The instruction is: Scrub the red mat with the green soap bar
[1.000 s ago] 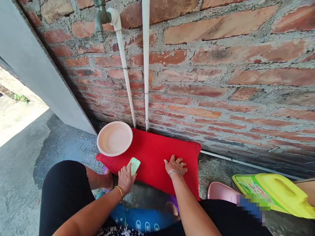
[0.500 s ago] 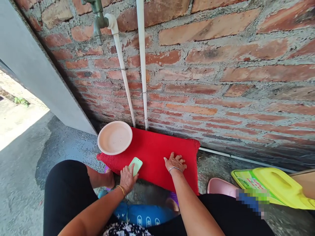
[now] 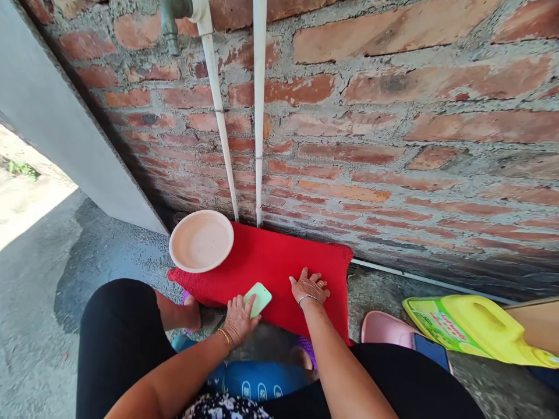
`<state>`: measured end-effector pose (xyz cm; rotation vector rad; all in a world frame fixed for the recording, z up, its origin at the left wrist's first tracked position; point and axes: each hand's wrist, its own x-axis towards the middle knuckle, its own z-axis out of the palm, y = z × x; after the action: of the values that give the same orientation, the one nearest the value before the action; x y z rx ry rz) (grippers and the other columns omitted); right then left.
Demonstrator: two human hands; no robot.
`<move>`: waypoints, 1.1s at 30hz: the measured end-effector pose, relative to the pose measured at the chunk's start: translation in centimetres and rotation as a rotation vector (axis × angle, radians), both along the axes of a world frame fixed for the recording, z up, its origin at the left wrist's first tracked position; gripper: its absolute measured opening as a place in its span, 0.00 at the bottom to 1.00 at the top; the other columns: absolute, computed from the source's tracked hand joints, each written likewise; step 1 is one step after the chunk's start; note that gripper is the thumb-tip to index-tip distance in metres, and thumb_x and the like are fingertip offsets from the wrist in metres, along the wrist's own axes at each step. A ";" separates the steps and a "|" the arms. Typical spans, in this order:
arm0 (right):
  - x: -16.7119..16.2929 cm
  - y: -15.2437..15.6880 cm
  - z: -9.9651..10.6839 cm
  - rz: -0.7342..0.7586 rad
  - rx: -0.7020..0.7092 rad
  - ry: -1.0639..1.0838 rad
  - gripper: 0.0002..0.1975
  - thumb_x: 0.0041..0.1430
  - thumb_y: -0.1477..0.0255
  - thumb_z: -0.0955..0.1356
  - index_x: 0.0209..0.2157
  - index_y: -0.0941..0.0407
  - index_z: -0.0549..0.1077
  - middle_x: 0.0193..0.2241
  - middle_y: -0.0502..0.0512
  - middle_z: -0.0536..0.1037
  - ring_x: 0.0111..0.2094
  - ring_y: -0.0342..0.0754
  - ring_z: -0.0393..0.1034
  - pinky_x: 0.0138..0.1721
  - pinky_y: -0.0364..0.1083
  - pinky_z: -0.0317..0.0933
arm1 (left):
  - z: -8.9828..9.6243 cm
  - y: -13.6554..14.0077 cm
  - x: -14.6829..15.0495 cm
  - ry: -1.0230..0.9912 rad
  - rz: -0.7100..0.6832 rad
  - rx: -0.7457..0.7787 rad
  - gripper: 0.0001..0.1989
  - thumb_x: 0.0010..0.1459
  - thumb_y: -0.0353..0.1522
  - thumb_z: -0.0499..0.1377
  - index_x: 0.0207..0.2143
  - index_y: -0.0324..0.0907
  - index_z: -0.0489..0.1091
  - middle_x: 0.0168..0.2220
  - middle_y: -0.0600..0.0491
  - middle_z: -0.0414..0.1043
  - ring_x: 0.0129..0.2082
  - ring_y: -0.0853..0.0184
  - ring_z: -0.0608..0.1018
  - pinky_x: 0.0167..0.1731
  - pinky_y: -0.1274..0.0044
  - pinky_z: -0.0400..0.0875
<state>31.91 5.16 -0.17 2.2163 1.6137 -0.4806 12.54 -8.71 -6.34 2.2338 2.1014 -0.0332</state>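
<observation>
A red, fleecy cloth (image 3: pixel 273 256) lies spread flat in front of me, its near edge hanging over the ground. My left hand (image 3: pixel 240 320) grips a flat pale green scrubbing brush (image 3: pixel 261 298) with rounded corners and a small hole; its underside is hidden against the cloth. My right hand (image 3: pixel 311 287) rests palm down on the cloth's right part, fingers spread. On the cloth's far left corner stands a pale pink basin (image 3: pixel 201 241); no water shows in it.
Behind the cloth rises a brick wall (image 3: pixel 349 151) with white pipes (image 3: pixel 259 116) and a tap (image 3: pixel 170 29). To the right lie a yellow jug (image 3: pixel 471 326), a pink plastic thing (image 3: pixel 386 330) and a dark phone-like slab (image 3: pixel 431 352). A grey panel (image 3: pixel 82 122) leans at left.
My left hand has slid the scrubbing brush to the right across the cloth. The right hand keeps its place on the cloth. The view has shifted slightly.
</observation>
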 end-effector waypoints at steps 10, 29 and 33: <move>-0.2 0.1 0.3 -0.015 0.022 -0.007 0.31 0.64 0.57 0.55 0.64 0.57 0.51 0.63 0.74 0.51 0.60 0.69 0.51 0.48 0.62 0.54 | -0.2 0.0 2.1 0.013 -0.087 -0.009 0.32 0.57 0.46 0.53 0.61 0.46 0.56 0.46 0.44 0.66 0.45 0.58 0.69 0.47 0.63 0.61; 5.0 -3.3 1.4 -0.104 0.027 0.064 0.26 0.63 0.66 0.58 0.61 0.56 0.58 0.62 0.64 0.55 0.60 0.56 0.55 0.55 0.53 0.53 | 1.1 2.7 5.6 -0.075 -0.274 0.001 0.31 0.54 0.49 0.55 0.59 0.49 0.61 0.45 0.46 0.66 0.44 0.58 0.68 0.47 0.62 0.60; 4.6 -3.8 1.1 -0.041 0.021 0.019 0.27 0.62 0.68 0.59 0.62 0.56 0.57 0.63 0.65 0.54 0.62 0.57 0.51 0.56 0.54 0.51 | 2.4 4.8 5.3 -0.082 -0.115 0.011 0.30 0.56 0.48 0.53 0.59 0.47 0.61 0.44 0.45 0.66 0.43 0.59 0.68 0.45 0.65 0.62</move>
<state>36.54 1.37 0.93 2.2709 1.5928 -0.4986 17.85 -3.93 -3.91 2.3174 1.9358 0.0631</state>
